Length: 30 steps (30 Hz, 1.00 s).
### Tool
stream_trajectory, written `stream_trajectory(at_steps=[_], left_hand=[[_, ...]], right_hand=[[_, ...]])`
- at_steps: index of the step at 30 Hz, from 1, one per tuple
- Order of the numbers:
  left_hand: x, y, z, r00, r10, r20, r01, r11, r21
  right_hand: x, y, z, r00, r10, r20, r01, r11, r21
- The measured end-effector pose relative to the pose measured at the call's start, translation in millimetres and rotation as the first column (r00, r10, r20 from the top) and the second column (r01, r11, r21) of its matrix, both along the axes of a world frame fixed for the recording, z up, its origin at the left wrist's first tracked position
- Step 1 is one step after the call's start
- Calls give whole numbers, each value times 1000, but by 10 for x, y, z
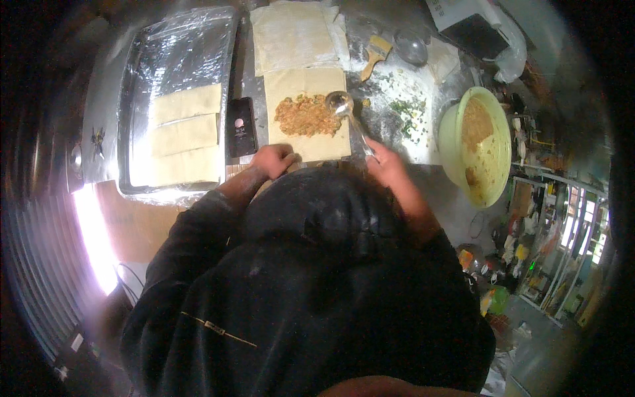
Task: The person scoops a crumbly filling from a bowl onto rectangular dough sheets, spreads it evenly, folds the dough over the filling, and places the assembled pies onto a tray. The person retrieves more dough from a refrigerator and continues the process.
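Note:
A pale dough sheet (311,142) lies on the floured counter, with a mound of orange-brown minced filling (306,116) on its middle. My right hand (387,165) grips a metal spoon (340,104) by the handle; its bowl hovers at the right edge of the filling. My left hand (274,161) is curled at the sheet's near left corner, touching it. My dark sleeves and chest fill the lower half of the view.
A foil-lined tray (178,53) at the left holds three folded pastries (185,135). A dark phone (241,127) lies beside it. More dough sheets (294,36) lie behind, with a pastry brush (376,53), chopped greens (407,112) and a green bowl (503,145) of filling at the right.

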State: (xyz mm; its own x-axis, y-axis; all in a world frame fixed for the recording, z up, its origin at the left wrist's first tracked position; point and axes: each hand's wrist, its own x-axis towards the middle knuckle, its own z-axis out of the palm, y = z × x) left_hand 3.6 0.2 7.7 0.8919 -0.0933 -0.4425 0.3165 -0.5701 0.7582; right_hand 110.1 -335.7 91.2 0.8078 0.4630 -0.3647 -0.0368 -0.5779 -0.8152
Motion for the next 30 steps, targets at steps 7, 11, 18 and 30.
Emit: stream_trajectory(at_steps=[7, 11, 18, 30], left_hand=[[4, -31, 162, 998, 59, -20, -60, 997, -44], [13, -67, 178, 994, 104, -38, -109, 983, -148], [18, -142, 77, 986, 159, -54, -166, 964, -206], [47, -120, -217, 918, -49, 393, 66, 997, -31]], right_hand=[[11, -166, 373, 995, 87, 37, -70, 941, -331], [-87, -535, 571, 994, -106, 11, 107, 990, -91], [79, -1840, 996, 825, -465, 321, 486, 874, 15], [950, -3679, 554, 734, -575, 361, 677, 586, -445]])
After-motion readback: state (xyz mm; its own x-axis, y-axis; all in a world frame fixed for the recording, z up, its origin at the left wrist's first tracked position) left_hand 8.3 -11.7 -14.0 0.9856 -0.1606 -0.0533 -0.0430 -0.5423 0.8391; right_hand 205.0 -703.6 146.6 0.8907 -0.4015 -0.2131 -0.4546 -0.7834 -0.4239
